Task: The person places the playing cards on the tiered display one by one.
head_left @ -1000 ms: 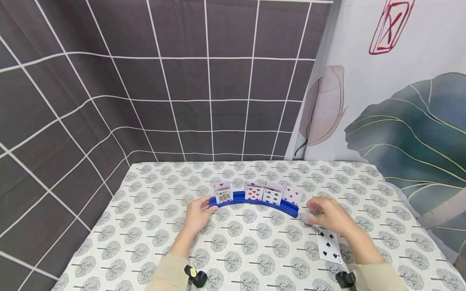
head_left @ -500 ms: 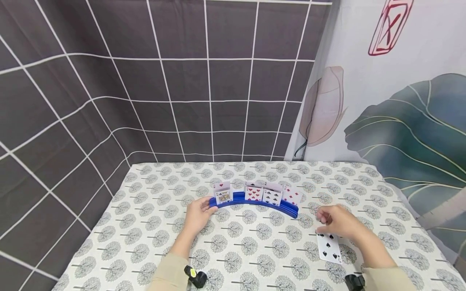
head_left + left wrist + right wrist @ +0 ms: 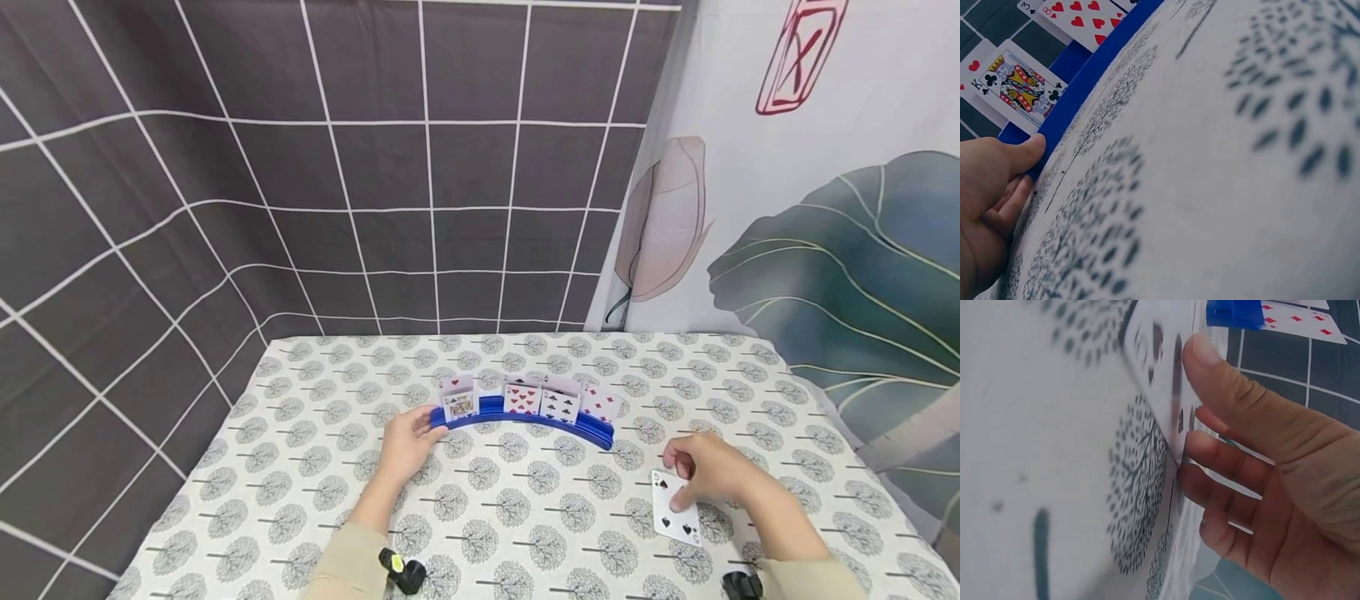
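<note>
A curved blue card holder (image 3: pixel 596 435) stands on the table with several playing cards upright in it. My left hand (image 3: pixel 405 446) grips its left end, the thumb (image 3: pixel 1030 150) on the front side. Closest to that hand is a king of clubs (image 3: pixel 1022 90), with a heart card (image 3: pixel 455 383) behind. Right of the holder lies a five of spades (image 3: pixel 663 508), face up on the cloth. My right hand (image 3: pixel 712 469) pinches it near its upper right edge, thumb (image 3: pixel 1207 359) over the face and fingers at the edge. Part of the card is hidden under the thumb.
An eight of hearts (image 3: pixel 521 399), a club card (image 3: pixel 558 406) and a diamond card (image 3: pixel 600 402) stand farther right in the holder. A tree-print cloth (image 3: pixel 315 500) covers the table. Dark checked fabric (image 3: pixel 375 167) hangs behind and at the left.
My right hand has moved right and toward me from beside the holder's right end, down onto the five of spades. My left hand stays at the holder's left end.
</note>
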The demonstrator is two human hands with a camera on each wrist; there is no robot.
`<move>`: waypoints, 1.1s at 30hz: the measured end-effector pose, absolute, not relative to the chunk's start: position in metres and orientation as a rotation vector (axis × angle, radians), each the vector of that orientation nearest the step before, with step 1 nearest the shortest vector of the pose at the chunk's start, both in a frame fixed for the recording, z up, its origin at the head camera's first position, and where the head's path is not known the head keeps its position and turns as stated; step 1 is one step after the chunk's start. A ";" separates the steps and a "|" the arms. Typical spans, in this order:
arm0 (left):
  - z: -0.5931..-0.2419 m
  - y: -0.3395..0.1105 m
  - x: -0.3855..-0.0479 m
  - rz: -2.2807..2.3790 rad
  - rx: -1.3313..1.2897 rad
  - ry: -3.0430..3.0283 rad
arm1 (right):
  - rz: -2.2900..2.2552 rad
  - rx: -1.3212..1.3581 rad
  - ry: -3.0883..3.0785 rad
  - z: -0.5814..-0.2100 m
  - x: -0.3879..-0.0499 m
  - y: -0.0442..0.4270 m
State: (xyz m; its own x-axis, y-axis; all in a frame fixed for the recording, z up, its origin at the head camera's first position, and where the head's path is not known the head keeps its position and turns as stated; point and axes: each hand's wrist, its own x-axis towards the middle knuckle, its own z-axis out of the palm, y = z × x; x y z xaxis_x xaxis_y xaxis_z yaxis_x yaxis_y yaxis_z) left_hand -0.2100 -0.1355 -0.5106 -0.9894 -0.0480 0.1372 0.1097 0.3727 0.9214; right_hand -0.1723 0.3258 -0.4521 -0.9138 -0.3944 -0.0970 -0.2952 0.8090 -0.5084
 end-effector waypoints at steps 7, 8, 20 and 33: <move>-0.512 -0.136 -0.210 -1.692 -0.046 -2.482 | -0.708 -0.500 2.800 -0.455 -0.170 0.327; -0.512 -0.136 -0.210 -1.696 -0.046 -2.483 | -0.706 -0.480 2.798 -0.456 -0.171 0.326; -0.509 -0.135 -0.209 -1.709 -0.048 -2.480 | -0.727 -0.483 2.901 -0.454 -0.175 0.317; -0.509 -0.136 -0.210 -1.678 -0.048 -2.485 | -0.910 -0.695 3.043 -0.450 -0.182 0.296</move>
